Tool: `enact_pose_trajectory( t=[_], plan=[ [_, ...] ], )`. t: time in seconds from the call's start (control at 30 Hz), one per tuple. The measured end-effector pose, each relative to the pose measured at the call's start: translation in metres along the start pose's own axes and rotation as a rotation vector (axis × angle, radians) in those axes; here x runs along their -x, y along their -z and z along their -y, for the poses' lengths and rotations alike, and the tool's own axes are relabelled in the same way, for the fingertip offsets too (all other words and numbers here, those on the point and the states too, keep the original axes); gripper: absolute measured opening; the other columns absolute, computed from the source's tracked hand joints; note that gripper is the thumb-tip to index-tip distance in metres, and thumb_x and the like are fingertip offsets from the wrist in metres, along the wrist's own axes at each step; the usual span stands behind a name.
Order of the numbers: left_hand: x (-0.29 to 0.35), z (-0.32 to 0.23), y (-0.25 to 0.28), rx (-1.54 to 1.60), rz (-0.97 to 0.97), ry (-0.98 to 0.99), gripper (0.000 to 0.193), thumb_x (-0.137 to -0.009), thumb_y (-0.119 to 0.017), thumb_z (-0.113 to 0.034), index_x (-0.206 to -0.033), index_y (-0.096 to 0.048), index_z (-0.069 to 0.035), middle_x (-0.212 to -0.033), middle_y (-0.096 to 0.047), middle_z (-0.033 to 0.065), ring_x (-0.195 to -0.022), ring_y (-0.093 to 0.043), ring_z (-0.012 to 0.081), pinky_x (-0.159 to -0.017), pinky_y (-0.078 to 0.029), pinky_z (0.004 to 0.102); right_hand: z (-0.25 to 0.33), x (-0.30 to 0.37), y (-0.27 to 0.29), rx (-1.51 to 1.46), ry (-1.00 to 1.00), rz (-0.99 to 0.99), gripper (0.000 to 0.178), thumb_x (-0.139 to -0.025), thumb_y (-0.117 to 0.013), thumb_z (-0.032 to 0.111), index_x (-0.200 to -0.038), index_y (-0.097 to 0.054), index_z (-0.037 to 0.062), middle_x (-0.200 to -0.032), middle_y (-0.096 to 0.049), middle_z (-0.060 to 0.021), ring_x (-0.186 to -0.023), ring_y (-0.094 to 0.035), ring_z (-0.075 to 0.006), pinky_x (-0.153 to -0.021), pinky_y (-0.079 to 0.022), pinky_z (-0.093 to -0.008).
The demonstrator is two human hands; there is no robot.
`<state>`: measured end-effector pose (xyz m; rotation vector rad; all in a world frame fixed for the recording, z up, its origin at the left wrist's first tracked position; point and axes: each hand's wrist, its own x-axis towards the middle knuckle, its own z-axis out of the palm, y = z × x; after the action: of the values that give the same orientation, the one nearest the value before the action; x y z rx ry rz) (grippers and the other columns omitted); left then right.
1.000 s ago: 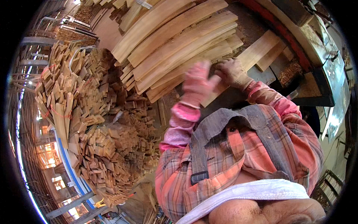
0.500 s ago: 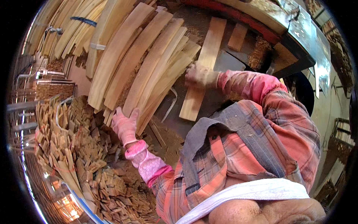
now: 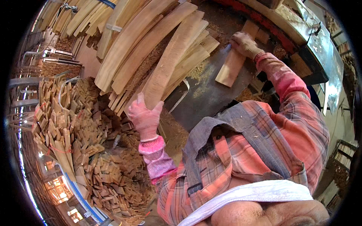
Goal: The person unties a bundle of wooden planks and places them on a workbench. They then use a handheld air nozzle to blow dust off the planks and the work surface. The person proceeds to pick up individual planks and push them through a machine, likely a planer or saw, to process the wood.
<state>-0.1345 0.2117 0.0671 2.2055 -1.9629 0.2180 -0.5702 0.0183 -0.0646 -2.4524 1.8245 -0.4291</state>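
Uneven pressure from my splayed left hand (image 3: 144,117) could skid the plank stack (image 3: 160,42)'s skewed top board (image 3: 174,56); right of the stack, I can't tell whether my right hand (image 3: 245,44) grips the flat plank (image 3: 230,69)

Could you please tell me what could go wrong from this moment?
The top board at the left hand lies on other stacked boards, so it might slide off them. The separate board under the right hand could slip, because sawdust is scattered on the dark table. The white strip beside the stack might catch on a board.
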Motion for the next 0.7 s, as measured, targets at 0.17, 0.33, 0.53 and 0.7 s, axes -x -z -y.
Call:
enact_pose_trajectory(
  t=[0.17, 0.33, 0.53, 0.7],
  plan=[
    [0.037, -0.017, -0.014, 0.076, -0.036, 0.016, 0.077, -0.062, -0.086, -0.041, -0.125, -0.059, -0.005, -0.105, -0.063, 0.0212, -0.098, -0.059, 0.0396, -0.086, -0.048, 0.0502, 0.014, 0.024, 0.021, -0.314, -0.272, -0.265, 0.028, -0.092, -0.061, 0.025, -0.11, -0.07, 0.006, -0.111, -0.067, -0.0169, -0.105, -0.064, -0.0342, -0.091, -0.05, -0.0397],
    [0.035, -0.028, -0.015, 0.21, 0.017, -0.022, 0.072, -0.062, -0.086, -0.038, -0.12, -0.061, -0.002, -0.101, -0.064, 0.0211, -0.094, -0.06, 0.0404, -0.084, -0.047, 0.0493, 0.046, 0.035, 0.034, -0.381, -0.077, -0.475, 0.024, -0.09, -0.062, 0.027, -0.101, -0.073, 0.009, -0.104, -0.07, -0.0133, -0.098, -0.065, -0.0358, -0.087, -0.051, -0.044],
    [0.031, -0.056, -0.025, 0.188, -0.005, -0.2, 0.068, -0.063, -0.085, -0.039, -0.116, -0.062, -0.003, -0.095, -0.064, 0.0196, -0.09, -0.062, 0.0403, -0.081, -0.048, 0.0492, 0.118, 0.042, 0.049, -0.409, 0.325, -0.454, 0.017, -0.08, -0.069, 0.009, -0.096, -0.069, 0.0061, -0.1, -0.07, -0.0131, -0.095, -0.066, -0.0342, -0.083, -0.052, -0.0424],
    [0.027, -0.094, -0.067, 0.231, 0.327, -0.128, 0.078, -0.065, -0.083, -0.049, -0.125, -0.058, -0.007, -0.107, -0.061, 0.0165, -0.103, -0.058, 0.0366, -0.086, -0.045, 0.0514, 0.173, 0.051, 0.003, -0.394, 0.489, -0.165, 0.032, -0.077, -0.07, 0.024, -0.105, -0.068, 0.0092, -0.108, -0.068, -0.0125, -0.105, -0.063, -0.0332, -0.091, -0.05, -0.0453]
  ],
)
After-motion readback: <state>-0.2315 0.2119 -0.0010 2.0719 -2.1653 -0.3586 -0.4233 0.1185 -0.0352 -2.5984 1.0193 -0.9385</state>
